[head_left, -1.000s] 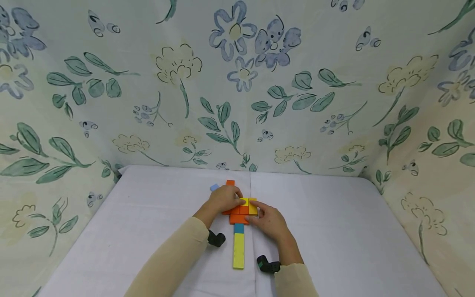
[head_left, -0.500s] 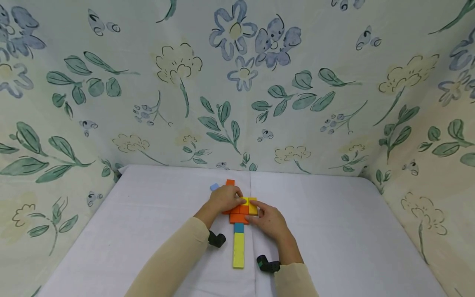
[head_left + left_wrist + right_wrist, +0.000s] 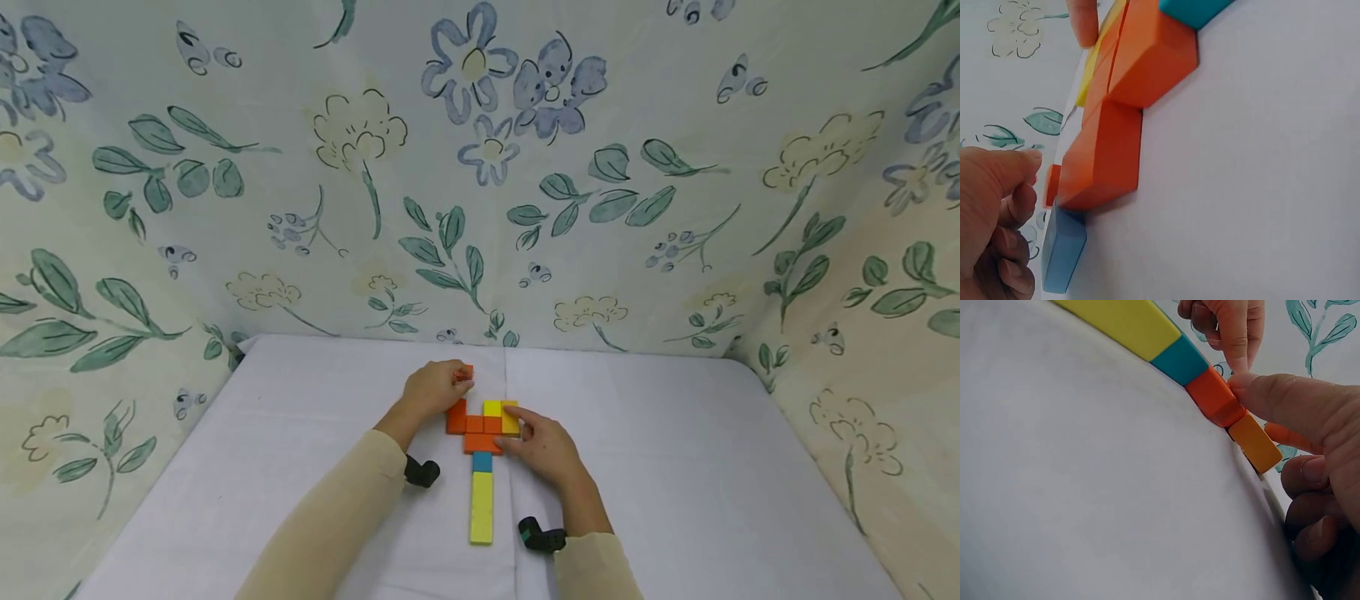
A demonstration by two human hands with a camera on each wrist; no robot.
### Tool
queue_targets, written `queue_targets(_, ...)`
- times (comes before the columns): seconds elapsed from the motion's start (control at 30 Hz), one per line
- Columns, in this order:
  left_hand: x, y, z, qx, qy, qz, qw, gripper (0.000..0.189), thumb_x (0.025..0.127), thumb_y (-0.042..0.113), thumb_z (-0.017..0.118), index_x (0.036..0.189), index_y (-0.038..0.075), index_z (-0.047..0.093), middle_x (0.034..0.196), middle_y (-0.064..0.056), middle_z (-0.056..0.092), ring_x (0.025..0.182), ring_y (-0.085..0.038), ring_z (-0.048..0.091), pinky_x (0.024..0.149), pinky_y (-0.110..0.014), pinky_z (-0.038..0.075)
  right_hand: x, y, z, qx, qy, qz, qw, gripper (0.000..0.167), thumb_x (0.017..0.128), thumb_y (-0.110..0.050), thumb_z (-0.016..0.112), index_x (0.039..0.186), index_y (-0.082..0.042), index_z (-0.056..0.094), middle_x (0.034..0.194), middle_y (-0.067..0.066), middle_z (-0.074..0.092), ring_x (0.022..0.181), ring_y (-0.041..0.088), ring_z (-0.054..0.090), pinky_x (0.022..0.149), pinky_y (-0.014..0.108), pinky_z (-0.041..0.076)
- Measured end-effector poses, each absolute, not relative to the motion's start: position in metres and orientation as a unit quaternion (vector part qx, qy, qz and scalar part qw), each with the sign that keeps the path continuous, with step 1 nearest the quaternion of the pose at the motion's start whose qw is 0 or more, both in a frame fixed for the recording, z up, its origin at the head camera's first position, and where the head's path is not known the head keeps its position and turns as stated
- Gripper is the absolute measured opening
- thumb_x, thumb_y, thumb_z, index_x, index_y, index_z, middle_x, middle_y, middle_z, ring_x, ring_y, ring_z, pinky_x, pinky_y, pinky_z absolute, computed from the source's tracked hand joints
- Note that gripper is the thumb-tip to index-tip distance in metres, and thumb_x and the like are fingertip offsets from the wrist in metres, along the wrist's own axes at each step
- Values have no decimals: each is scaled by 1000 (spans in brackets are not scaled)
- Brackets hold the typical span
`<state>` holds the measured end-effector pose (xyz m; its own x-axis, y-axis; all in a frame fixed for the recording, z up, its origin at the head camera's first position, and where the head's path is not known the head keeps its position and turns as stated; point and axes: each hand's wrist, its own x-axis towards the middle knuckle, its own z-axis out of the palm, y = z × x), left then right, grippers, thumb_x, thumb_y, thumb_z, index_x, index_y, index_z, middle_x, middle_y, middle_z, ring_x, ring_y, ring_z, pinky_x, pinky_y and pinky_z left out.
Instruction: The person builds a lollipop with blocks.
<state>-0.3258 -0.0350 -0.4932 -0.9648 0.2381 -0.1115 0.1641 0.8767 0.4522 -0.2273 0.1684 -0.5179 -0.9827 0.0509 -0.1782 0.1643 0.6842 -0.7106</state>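
At the back of the block figure, my left hand [image 3: 431, 389] pinches a small orange block [image 3: 467, 369] between thumb and fingertips. A blue block [image 3: 1063, 250] lies beside that hand in the left wrist view; the hand covers it in the head view. My right hand [image 3: 551, 450] rests on the figure's right side. Its index finger touches the yellow-amber block [image 3: 511, 423], and its thumb touches the front orange block [image 3: 480, 443]. Between the hands lie a red-orange block [image 3: 456, 418], small orange blocks [image 3: 475, 425] and a yellow block [image 3: 492, 407].
From the front orange block, a teal block [image 3: 482, 462] and a long yellow-green block [image 3: 482, 508] extend toward me. A white cloth [image 3: 675, 467] covers the table. Flower-patterned fabric [image 3: 480, 250] hangs behind and at the sides. Black wrist cameras [image 3: 542, 535] sit under the forearms.
My left hand has moved from the figure's middle back and left to the rear orange block, uncovering the red-orange and small orange blocks. My right hand keeps its place.
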Motion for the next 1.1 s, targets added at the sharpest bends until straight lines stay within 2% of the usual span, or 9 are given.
queue_targets(0.13,-335,-45,-495,73,971,213,75,37,98,37,67,131,21,66,95,-2,72,78,-18,60,73,-33,52,-227,167,-518,69,915,-389,79,63,81,-49,84,138,-33,64,73,1,44,72,19,47,62,33,34)
queue_targets(0.27,-341,-49,-498,61,974,205,76,42,98,38,67,136,21,64,115,-3,73,93,-21,64,86,-39,57,-228,167,-518,76,916,-385,83,63,80,-50,84,138,-35,64,73,1,44,75,19,48,64,33,35)
queue_targets(0.43,-345,-48,-503,68,973,206,81,45,99,41,66,140,23,62,138,-3,66,122,-25,63,104,-47,51,-229,167,-521,71,920,-376,86,63,81,-51,83,139,-35,64,73,0,42,80,19,50,68,35,37)
queue_targets(0.53,-345,-48,-504,64,971,215,83,42,98,41,67,135,22,65,130,-4,70,114,-24,65,101,-44,54,-230,167,-521,71,920,-376,86,63,81,-52,83,138,-35,64,72,0,42,79,19,50,68,35,37)
queue_targets(0.67,-345,-49,-503,48,967,236,87,38,92,45,74,119,17,69,103,-2,71,89,-21,61,82,-35,54,-230,168,-520,66,919,-380,81,62,81,-50,82,138,-34,64,71,0,44,70,19,47,62,33,34)
queue_targets(0.83,-343,-50,-501,55,964,245,87,37,91,49,75,101,15,68,88,-3,65,82,-20,58,71,-31,48,-230,168,-520,68,919,-380,81,62,82,-50,82,138,-34,64,71,0,43,68,19,45,62,33,33)
queue_targets(0.9,-343,-50,-500,65,965,239,84,36,93,48,72,108,15,68,95,-5,68,89,-22,61,78,-34,53,-229,168,-520,71,919,-379,82,62,81,-51,82,138,-35,64,71,0,42,69,19,45,62,33,33)
queue_targets(0.97,-342,-50,-500,77,966,229,86,39,96,46,69,123,17,67,113,-7,70,104,-25,64,92,-39,55,-230,167,-520,73,919,-379,82,62,81,-51,82,138,-35,64,71,0,43,70,19,45,62,33,34)
queue_targets(1.1,-343,-52,-501,108,969,198,101,48,101,42,62,146,27,57,144,-10,59,130,-30,56,112,-49,45,-230,168,-520,72,919,-379,79,62,81,-50,83,138,-35,64,71,0,44,69,19,46,61,33,34)
